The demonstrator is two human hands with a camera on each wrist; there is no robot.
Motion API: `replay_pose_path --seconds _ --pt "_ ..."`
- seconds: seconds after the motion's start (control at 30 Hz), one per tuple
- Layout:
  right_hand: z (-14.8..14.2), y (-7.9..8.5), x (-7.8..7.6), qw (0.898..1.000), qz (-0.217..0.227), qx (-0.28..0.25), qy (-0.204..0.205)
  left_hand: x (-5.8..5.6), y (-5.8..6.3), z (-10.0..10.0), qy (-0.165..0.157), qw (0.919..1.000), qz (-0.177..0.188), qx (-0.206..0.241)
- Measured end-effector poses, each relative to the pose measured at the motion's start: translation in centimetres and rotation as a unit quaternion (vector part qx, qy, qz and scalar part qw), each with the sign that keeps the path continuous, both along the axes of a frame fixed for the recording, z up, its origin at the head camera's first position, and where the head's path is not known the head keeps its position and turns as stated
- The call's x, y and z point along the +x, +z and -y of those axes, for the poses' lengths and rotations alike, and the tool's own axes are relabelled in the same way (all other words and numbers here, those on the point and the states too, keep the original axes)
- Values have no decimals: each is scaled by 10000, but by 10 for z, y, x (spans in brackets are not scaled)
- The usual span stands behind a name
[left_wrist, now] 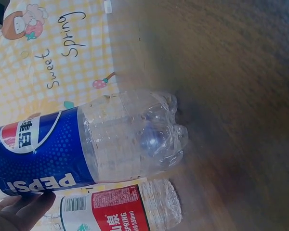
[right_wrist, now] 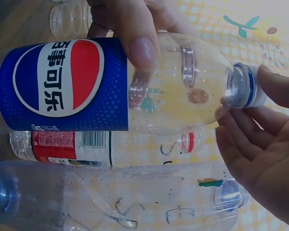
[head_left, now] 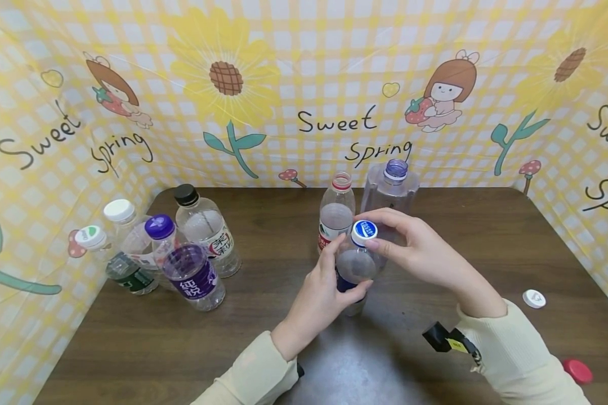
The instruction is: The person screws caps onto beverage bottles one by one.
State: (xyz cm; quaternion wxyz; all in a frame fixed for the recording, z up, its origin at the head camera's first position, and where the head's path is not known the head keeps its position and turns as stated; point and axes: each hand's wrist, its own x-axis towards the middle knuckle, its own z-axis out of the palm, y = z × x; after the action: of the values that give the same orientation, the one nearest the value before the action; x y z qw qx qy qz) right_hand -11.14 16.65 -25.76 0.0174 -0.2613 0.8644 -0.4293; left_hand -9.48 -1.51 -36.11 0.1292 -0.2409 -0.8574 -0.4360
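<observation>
An empty Pepsi bottle with a blue label stands upright in front of me, its blue and white cap on the neck. My left hand grips the bottle's body, thumb on the near side. With thumb and fingers my right hand pinches the cap. Just behind are a capless red-labelled water bottle and a larger capless clear bottle with a bluish neck. In the left wrist view the Pepsi bottle's base is at or just over the table; contact is unclear.
Several capped bottles are grouped at the left, among them a purple-labelled one and a black-capped one. A white cap and a red cap lie at the right of the wooden table. Patterned cloth encloses the back and sides.
</observation>
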Motion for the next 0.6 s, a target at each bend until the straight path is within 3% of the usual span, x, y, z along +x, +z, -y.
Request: replay_pose_path --seconds 0.4,0.6 --pt "6 -3 -1 9971 29 -75 -756 1 1 -1 73 9998 170 -12" --pt "10 -8 -1 9958 68 -166 -900 0 1 -1 107 9999 85 8"
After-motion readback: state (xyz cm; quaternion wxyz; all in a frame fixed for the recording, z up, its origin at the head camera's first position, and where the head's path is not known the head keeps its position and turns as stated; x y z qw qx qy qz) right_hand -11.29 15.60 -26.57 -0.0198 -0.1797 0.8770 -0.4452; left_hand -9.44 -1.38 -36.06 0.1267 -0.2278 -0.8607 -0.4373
